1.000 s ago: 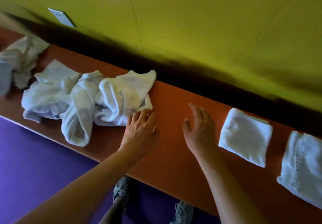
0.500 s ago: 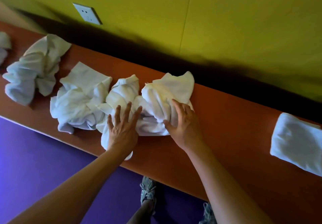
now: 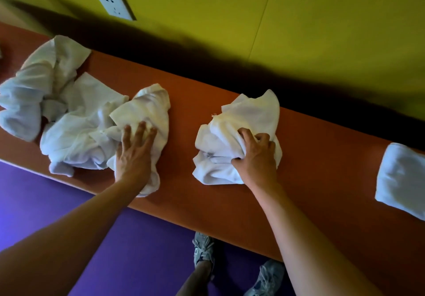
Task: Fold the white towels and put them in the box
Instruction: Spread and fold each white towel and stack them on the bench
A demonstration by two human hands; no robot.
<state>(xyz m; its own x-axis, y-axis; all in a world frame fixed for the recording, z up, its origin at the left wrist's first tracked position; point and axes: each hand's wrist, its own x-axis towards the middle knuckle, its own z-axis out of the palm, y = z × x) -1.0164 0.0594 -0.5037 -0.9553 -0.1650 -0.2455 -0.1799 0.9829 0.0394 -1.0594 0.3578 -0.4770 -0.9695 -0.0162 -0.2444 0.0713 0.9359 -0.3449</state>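
We see R hand [image 3: 256, 155] fingers curled, gripping a crumpled towel [image 3: 239, 134] mid-counter [image 3: 310, 169]. L hand [image 3: 134, 150] spread flat on towel pile [image 3: 92, 132] w/ one overhanging near edge. Bare counter between. Folded towel [image 3: 402, 178] far right. Wall [image 3: 299, 19] behind.

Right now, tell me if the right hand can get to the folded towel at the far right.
Probably yes: the orange table between them is bare, but the right hand grips a crumpled towel and must release it before taking the folded towel.
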